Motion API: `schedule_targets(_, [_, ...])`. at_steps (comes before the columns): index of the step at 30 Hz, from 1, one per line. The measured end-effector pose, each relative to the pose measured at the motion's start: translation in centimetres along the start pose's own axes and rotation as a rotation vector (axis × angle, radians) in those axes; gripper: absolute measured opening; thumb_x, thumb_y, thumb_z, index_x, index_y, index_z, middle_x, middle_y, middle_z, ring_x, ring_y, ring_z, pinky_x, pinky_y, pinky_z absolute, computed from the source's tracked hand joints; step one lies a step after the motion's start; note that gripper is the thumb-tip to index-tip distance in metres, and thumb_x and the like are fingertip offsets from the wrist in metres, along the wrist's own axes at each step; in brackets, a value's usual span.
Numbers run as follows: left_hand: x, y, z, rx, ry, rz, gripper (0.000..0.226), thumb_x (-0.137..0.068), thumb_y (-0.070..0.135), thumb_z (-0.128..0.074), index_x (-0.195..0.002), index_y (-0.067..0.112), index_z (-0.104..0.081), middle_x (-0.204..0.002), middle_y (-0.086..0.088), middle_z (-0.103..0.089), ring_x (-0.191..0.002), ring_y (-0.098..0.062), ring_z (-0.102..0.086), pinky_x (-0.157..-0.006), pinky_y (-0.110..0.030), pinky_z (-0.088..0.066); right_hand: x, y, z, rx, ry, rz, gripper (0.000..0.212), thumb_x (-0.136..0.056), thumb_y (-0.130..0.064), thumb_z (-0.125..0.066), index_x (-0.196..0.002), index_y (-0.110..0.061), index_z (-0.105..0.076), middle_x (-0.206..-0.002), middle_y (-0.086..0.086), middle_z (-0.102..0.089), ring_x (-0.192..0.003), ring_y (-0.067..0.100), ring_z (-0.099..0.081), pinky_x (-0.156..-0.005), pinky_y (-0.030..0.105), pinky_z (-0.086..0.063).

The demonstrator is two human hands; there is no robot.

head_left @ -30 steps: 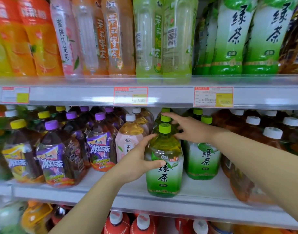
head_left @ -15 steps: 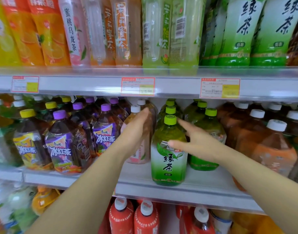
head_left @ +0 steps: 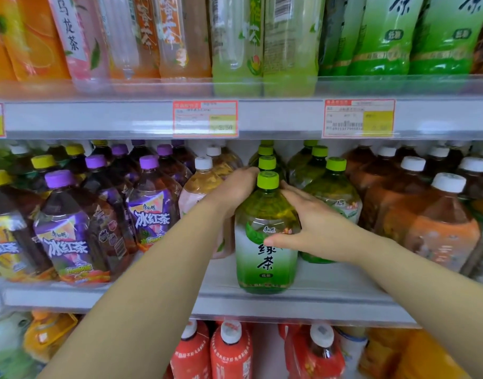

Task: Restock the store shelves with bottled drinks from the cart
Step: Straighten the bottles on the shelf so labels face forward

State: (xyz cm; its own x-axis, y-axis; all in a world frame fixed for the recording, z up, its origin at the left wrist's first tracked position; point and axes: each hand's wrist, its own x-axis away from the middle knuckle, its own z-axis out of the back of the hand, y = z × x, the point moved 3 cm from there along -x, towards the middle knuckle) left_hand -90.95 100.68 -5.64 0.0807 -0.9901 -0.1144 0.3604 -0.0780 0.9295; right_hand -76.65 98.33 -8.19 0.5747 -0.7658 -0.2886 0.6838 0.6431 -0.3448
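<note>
green tea bottle (head_left: 266, 242): stands upright at the front edge of the middle shelf (head_left: 344, 294), in the middle of the frame, green cap on
left hand (head_left: 235, 191): wraps round the bottle's left shoulder, fingers curled behind the neck
right hand (head_left: 317, 228): holds the bottle's right side, thumb on the front label, fingers up by the cap
left side: pink bottle (head_left: 198, 192) just beside it, then purple cap bottles (head_left: 68, 228)
right side: white cap bottles (head_left: 442, 228)
lower middle: red bottles (head_left: 230, 354)

The left hand (head_left: 232, 190) hides its fingers behind the green tea bottle (head_left: 266, 258); price tags (head_left: 205, 119) read blurred.
</note>
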Motion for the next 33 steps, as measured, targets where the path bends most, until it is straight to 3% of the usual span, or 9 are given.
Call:
schedule_targets(3, [0.2, 0.1, 0.0, -0.021, -0.016, -0.021, 0.026, -0.097, 0.01, -0.04, -0.111, 0.0, -0.06, -0.116, -0.023, -0.06, -0.108, -0.032, -0.058, -0.094, -0.037, -0.048, 0.0, -0.3, 0.3, 0.024, -0.007, 0.005, 0.097, -0.069, -0.056, -0.07, -0.147, -0.028, -0.02, -0.157, -0.003, -0.012, -0.142, 0.009, -0.017, -0.102, 0.01, -0.013])
schedule_targets(8, [-0.1, -0.5, 0.1, 0.134, -0.082, -0.005, 0.019, -0.096, 0.01, -0.043, -0.089, 0.012, -0.061, -0.081, -0.005, -0.064, -0.067, -0.012, -0.061, -0.057, -0.017, -0.052, -0.1, -0.4, 0.5, 0.004, -0.01, 0.019, 0.094, -0.069, -0.055, -0.072, -0.146, -0.031, -0.024, -0.157, -0.003, -0.015, -0.141, 0.007, -0.017, -0.104, 0.012, -0.015])
schedule_targets(13, [-0.5, -0.8, -0.1, 0.184, -0.092, -0.003, 0.02, -0.095, 0.008, -0.044, -0.087, 0.013, -0.062, -0.078, -0.005, -0.063, -0.066, -0.012, -0.061, -0.053, -0.017, -0.053, -0.2, 0.0, 0.2, -0.026, -0.009, -0.012, 0.097, -0.067, -0.057, -0.072, -0.146, -0.03, -0.022, -0.157, -0.008, -0.013, -0.141, 0.01, -0.02, -0.109, 0.019, -0.021])
schedule_targets(15, [-0.3, -0.6, 0.0, 0.163, -0.06, -0.04, 0.019, -0.095, 0.009, -0.045, -0.106, 0.012, -0.06, -0.089, -0.001, -0.063, -0.075, -0.008, -0.062, -0.06, -0.015, -0.053, -0.2, 0.0, 0.2, -0.032, -0.013, -0.024, 0.098, -0.068, -0.056, -0.072, -0.147, -0.028, -0.021, -0.157, -0.008, -0.012, -0.141, 0.01, -0.02, -0.11, 0.02, -0.021])
schedule_targets(18, [0.9, -1.2, 0.5, 0.139, 0.062, -0.139, 0.038, -0.099, 0.018, -0.04, -0.136, 0.019, -0.045, -0.132, -0.001, -0.053, -0.122, -0.016, -0.05, -0.104, -0.029, -0.04, 0.1, -0.1, 0.2, -0.037, -0.003, -0.026, 0.099, -0.069, -0.056, -0.071, -0.148, -0.029, -0.018, -0.157, -0.009, -0.01, -0.142, 0.009, -0.017, -0.108, 0.018, -0.018])
schedule_targets(19, [1.8, -1.7, 0.7, 0.137, 0.096, -0.163, 0.041, -0.1, 0.022, -0.039, -0.14, 0.02, -0.039, -0.139, 0.001, -0.046, -0.129, -0.015, -0.043, -0.108, -0.03, -0.034, 0.3, -0.1, 0.1, -0.044, 0.003, -0.029, 0.099, -0.069, -0.057, -0.071, -0.148, -0.029, -0.017, -0.157, -0.008, -0.009, -0.142, 0.009, -0.016, -0.108, 0.018, -0.017])
schedule_targets(24, [6.0, -4.9, -0.1, -0.057, -0.035, -0.241, 0.081, -0.081, 0.067, -0.047, -0.147, 0.027, -0.022, -0.138, 0.011, -0.041, -0.125, -0.004, -0.041, -0.106, -0.025, -0.033, 0.6, -0.2, -0.3, -0.096, 0.008, -0.034, 0.099, -0.07, -0.053, -0.072, -0.148, -0.028, -0.016, -0.158, -0.004, -0.009, -0.143, 0.01, -0.014, -0.108, 0.017, -0.014])
schedule_targets(28, [6.3, -4.5, -0.1, -0.119, -0.052, -0.273, 0.09, -0.074, 0.061, -0.044, -0.149, 0.022, -0.014, -0.139, 0.008, -0.04, -0.123, 0.0, -0.038, -0.099, -0.015, -0.029, 0.4, -0.2, 0.3, -0.055, -0.027, -0.041, 0.1, -0.07, -0.052, -0.072, -0.149, -0.023, -0.018, -0.157, -0.003, -0.012, -0.142, 0.01, -0.016, -0.105, 0.015, -0.015])
schedule_targets(33, [6.4, -4.5, -0.4, -0.15, -0.041, -0.299, 0.092, -0.074, 0.059, -0.043, -0.15, 0.017, -0.012, -0.145, 0.006, -0.034, -0.124, 0.003, -0.032, -0.094, -0.002, -0.024, 0.3, 0.0, 0.4, -0.019, -0.044, -0.01, 0.099, -0.07, -0.055, -0.07, -0.148, -0.021, -0.02, -0.156, 0.001, -0.019, -0.142, 0.013, -0.02, -0.114, 0.026, -0.021])
